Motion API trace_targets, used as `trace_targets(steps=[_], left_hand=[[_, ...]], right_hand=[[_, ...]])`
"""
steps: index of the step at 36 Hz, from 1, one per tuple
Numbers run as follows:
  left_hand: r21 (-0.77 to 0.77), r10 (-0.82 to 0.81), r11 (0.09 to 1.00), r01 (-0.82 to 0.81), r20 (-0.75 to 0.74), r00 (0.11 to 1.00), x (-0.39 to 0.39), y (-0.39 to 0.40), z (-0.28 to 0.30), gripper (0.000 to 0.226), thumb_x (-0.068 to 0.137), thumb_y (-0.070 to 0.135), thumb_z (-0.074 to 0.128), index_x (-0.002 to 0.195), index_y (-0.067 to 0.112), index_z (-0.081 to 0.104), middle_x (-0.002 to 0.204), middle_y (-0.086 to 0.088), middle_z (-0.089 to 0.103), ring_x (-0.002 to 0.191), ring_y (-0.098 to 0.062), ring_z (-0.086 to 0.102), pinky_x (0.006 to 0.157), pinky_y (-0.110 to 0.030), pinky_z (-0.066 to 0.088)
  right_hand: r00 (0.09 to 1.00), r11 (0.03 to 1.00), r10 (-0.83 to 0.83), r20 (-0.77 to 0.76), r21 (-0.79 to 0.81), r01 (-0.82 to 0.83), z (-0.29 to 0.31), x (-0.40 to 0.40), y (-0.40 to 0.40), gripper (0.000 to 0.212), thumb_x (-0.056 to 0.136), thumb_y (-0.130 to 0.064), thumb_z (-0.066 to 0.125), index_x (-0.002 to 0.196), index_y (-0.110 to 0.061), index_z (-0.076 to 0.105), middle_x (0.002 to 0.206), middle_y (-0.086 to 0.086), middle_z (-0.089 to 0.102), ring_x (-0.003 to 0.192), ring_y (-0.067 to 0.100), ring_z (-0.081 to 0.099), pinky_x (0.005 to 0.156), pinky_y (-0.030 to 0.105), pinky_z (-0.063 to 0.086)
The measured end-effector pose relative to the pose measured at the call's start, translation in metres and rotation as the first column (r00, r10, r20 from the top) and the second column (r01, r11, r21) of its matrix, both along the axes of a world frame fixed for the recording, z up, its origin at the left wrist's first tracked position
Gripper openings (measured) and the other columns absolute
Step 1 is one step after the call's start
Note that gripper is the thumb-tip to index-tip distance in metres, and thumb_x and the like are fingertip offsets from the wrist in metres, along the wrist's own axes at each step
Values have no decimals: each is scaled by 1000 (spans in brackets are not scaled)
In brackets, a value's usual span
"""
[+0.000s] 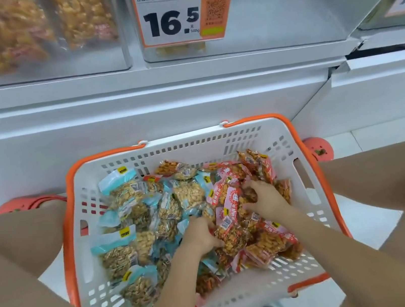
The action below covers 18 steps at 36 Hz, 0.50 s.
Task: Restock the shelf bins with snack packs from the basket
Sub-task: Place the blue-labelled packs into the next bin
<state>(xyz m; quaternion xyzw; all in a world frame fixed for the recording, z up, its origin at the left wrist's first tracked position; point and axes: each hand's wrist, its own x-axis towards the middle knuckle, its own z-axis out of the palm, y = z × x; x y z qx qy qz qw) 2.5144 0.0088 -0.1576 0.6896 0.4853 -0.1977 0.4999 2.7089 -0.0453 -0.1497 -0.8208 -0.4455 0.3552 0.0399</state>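
- Step in hand, as I judge it: gathering a handful of red packs [233,201] from the basket [194,141], which sits on the floor between the knees.
- Done well, both hands scoop only red packs, keep clear of the blue packs [126,213] to the left, and lift together so none slip.
- The left hand [200,236] curls its fingers around red packs at the pile's near edge.
- The right hand [265,197] has its fingers bent, clamped on packs at the far side.
- The near-empty bin [267,18] lies well above, behind the price tag [174,14].
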Motion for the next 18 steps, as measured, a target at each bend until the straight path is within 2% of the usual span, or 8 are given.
trace_targets(steps=[3, 5, 8, 12, 14, 15, 17, 18], left_hand=[[-36, 0, 999, 1, 41, 999, -1, 1, -2, 53, 77, 26, 80, 123, 7, 61, 130, -7, 51, 116, -23, 52, 92, -27, 40], [-55, 22, 998, -18, 77, 997, -2, 1, -1, 44, 78, 26, 79, 114, 6, 63, 115, -4, 55, 102, -17, 52, 85, -24, 39], [-76, 82, 995, -72, 148, 985, -5, 1, 4, 22, 81, 24, 76, 86, 11, 59, 82, 4, 49, 76, -11, 46, 65, -21, 35], [-103, 279, 959, -263, 213, 936, -14, 7, 17, 35, 82, 23, 74, 64, 16, 46, 68, 2, 46, 65, -14, 48, 63, -25, 35], [-148, 403, 914, -378, 210, 891, -18, 14, 29, 33, 86, 25, 70, 70, 15, 43, 74, 1, 48, 72, -15, 53, 69, -29, 45], [-212, 487, 869, -448, 206, 848, -21, 17, 34, 28, 89, 24, 67, 76, 13, 44, 85, -2, 52, 82, -18, 58, 78, -35, 52], [-431, 693, 693, -578, 180, 698, -24, 19, 47, 17, 94, 18, 60, 103, 10, 48, 109, -9, 54, 92, -23, 65, 85, -46, 56], [-511, 775, 597, -619, 167, 609, -26, 20, 52, 29, 96, 16, 57, 121, 10, 43, 119, -11, 50, 92, -25, 67, 82, -48, 57]], right_hand=[[997, 1000, -2, 72, 17, 0, -2, -2, 0, 25, 83, -20, 74, 101, -15, 57, 104, 3, 50, 107, 27, 52, 88, 31, 44], [995, 1000, 6, 97, -2, -6, -3, -4, 0, 23, 82, -15, 72, 92, -17, 51, 101, 2, 45, 106, 28, 49, 89, 34, 46], [995, 1000, -28, 99, 9, 27, -2, -6, 0, 26, 79, -6, 67, 92, -19, 48, 109, 7, 52, 109, 30, 49, 94, 38, 46], [992, 996, -85, 97, 1, 85, 3, -10, 0, 38, 81, -6, 65, 111, -15, 44, 107, 11, 59, 99, 32, 60, 82, 42, 52], [990, 997, -63, 127, -24, 67, 4, -14, 2, 51, 85, -10, 63, 130, -13, 39, 112, 12, 62, 102, 34, 62, 84, 43, 53], [989, 996, -82, 126, -19, 85, 6, -15, 3, 52, 87, -9, 60, 134, -13, 38, 115, 13, 62, 105, 34, 61, 88, 43, 52], [983, 986, -164, 84, 18, 163, 8, -16, 3, 45, 90, -4, 53, 134, -11, 45, 122, 13, 62, 112, 34, 58, 97, 44, 48], [976, 977, -209, 56, 45, 207, 10, -14, 2, 42, 91, -1, 51, 132, -10, 50, 123, 12, 63, 114, 34, 57, 99, 43, 47]])
